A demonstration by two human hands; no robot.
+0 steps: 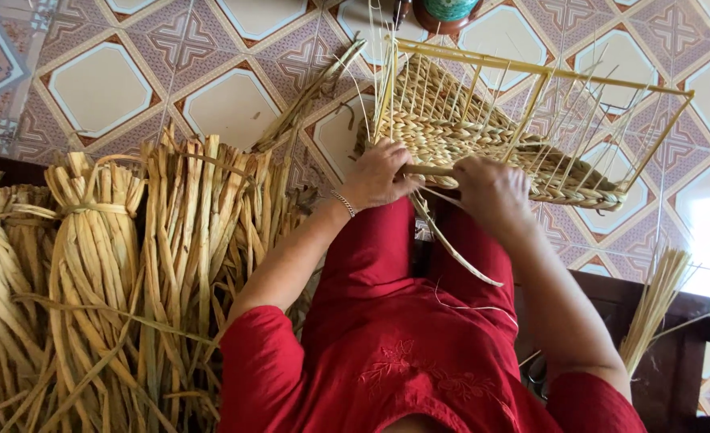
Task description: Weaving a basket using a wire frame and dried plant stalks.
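Note:
A half-woven straw basket (483, 136) on a yellow wire frame (547, 72) rests on my lap, with thin upright stalks rising from its woven wall. My left hand (379, 176) grips the near edge of the weave and pinches a flat dried straw strand (451, 240) that trails down over my red trousers. My right hand (491, 188) is closed on the same strand at the basket's rim, just beside the left hand. A thin bracelet (343, 203) circles my left wrist.
Tied bundles of dried straw (90, 265) stand at my left. A smaller bunch of thin stalks (651, 305) leans at the right by a dark wooden seat edge (675, 353). Patterned floor tiles (98, 88) lie beyond, with a teal pot (447, 10) at the top.

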